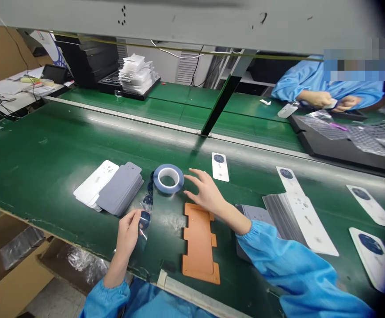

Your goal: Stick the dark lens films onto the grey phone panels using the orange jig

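My left hand (128,232) pinches the end of a clear strip with dark round stickers (147,201). The strip runs up to a blue tape roll (168,189) with a white core, lying flat on the green bench. Just right of the roll, my right hand (203,191) is open with fingers spread, seemingly holding nothing. Below that hand lies an orange notched tray (197,245), partly under my wrist. Left of the roll are stacked grey cards (121,187) and white cards (96,183).
More stacked cards (306,221) stand by my right forearm. White cards with dark round patches (220,165) lie along the right side. A dark post (220,106) rises behind the roll. Across the bench, a person in blue sleeves (298,81) works beside a black tray (314,143).
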